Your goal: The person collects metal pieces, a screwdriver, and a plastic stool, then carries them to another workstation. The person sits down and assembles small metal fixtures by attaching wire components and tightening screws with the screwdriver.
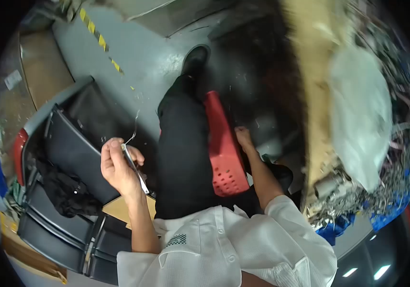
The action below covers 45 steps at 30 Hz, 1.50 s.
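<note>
My left hand (118,165) is closed on a slim metal tool (135,170) with a pale lower end. A thin, twisted strand (135,131) rises from near its top. Between my dark-trousered leg and my right arm is a red plastic piece (224,148) with round holes near its lower end. My right hand (244,137) is close to the right edge of this red piece, its fingers curled together. Whatever those fingers may hold is too small or hidden to make out.
Dark padded seats (78,148) stand on the left, with black cloth (68,191) on them. Cardboard (47,67) is behind. Yellow-black tape (95,33) marks the grey floor. To the right are a white plastic bag (360,115) and a heap of shredded strips (406,143).
</note>
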{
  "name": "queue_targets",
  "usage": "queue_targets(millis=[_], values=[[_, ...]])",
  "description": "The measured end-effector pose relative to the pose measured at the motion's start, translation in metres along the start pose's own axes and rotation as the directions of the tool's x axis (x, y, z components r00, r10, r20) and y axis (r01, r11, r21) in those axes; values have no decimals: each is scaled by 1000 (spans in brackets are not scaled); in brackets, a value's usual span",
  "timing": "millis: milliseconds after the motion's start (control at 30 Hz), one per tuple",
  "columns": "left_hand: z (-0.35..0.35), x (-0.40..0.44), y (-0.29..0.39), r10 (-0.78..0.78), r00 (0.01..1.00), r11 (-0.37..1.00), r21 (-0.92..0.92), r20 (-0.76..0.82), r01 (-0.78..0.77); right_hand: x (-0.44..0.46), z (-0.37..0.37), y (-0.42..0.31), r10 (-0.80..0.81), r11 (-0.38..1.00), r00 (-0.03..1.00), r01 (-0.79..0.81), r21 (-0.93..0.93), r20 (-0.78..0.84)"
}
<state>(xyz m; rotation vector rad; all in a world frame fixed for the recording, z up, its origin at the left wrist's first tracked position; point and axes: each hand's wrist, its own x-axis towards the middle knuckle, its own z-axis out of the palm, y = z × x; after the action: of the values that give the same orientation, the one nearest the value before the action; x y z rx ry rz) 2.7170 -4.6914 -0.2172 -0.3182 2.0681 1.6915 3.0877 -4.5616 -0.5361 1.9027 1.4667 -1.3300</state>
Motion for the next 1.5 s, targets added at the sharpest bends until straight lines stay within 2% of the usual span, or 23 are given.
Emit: queue_targets(millis=[67, 200, 300, 333, 367, 400, 433, 467, 500, 533, 567, 600, 633, 667, 733, 800, 867, 900, 1000, 1133, 1267, 1433, 1500], values=[[-20, 16, -26, -9, 997, 997, -81, -76, 3, 50, 12, 1, 18, 1000, 1000, -18, -4, 6], [-49, 40, -53, -146, 975, 986, -103, -170, 129, 127, 34, 31, 101, 963, 995, -104, -250, -26], [-59, 51, -74, -178, 965, 983, -71, -192, 167, 159, 33, 29, -53, 695, 949, 258, -671, 310], [-62, 58, -76, -184, 960, 983, -50, -211, 178, 208, 39, 58, -78, 681, 933, 307, -665, 350], [-68, 59, -72, -195, 950, 980, -13, -242, 198, 215, 43, 117, -293, 903, 918, 358, -240, 266], [-66, 62, -70, -253, 942, 967, -42, -222, 250, 183, 38, 91, -259, 909, 910, 343, -236, 325], [-61, 64, -72, -285, 936, 958, -95, -208, 271, 193, 31, 61, -385, 727, 874, 485, -485, 298], [-72, 68, -67, -262, 937, 965, -51, -230, 257, 216, 16, 123, -382, 745, 865, 496, -446, 325], [-68, 49, -72, -330, 904, 944, -69, -272, 323, 278, 55, 165, -513, 287, 715, 664, -691, 475], [-65, 57, -82, -341, 898, 940, -87, -279, 330, 211, 41, 70, -567, 262, 668, 701, -663, 482], [-68, 73, -85, -369, 891, 929, -98, -263, 356, 172, 53, 3, -630, 156, 688, 566, -809, 360], [-65, 78, -84, -362, 890, 932, -106, -278, 346, 180, 48, -8, -411, 374, 825, 541, -753, 389], [-67, 77, -82, -373, 886, 928, -110, -274, 356, 187, 38, -9, -159, 575, 888, 438, -691, 431], [-66, 76, -81, -381, 885, 924, -113, -268, 364, 206, 30, 14, -170, 575, 885, 446, -686, 433], [-65, 76, -82, -355, 897, 935, -114, -263, 337, 253, 44, 57, -129, 538, 961, 274, -797, 244], [-68, 70, -85, -339, 901, 941, -94, -270, 326, 228, 51, 41, -431, 85, 801, 494, -865, 415], [-77, 70, -89, -330, 898, 944, -79, -292, 321, 229, 54, 40, -197, 564, 970, 231, -793, 142], [-80, 68, -91, -335, 888, 941, -73, -314, 330, 238, 62, 52, -197, 559, 968, 243, -793, 157], [-86, 58, -99, -368, 855, 927, -70, -366, 368, 305, 61, 132, 39, 414, 959, 240, -878, 280], [-86, 57, -102, -363, 859, 928, -53, -361, 370, 213, 55, 22, -94, 546, 989, 144, -825, 110], [-78, 56, -95, -363, 876, 930, -70, -316, 360, 198, 39, 24, -260, 531, 964, 189, -826, 53], [-85, 44, -81, -270, 930, 960, -143, -250, 240, 126, 19, -52, -335, 565, 936, 109, -818, -107], [-86, 41, -68, -218, 951, 971, -146, -220, 188, 103, 11, -75, -189, 705, 979, 78, -705, -81]])
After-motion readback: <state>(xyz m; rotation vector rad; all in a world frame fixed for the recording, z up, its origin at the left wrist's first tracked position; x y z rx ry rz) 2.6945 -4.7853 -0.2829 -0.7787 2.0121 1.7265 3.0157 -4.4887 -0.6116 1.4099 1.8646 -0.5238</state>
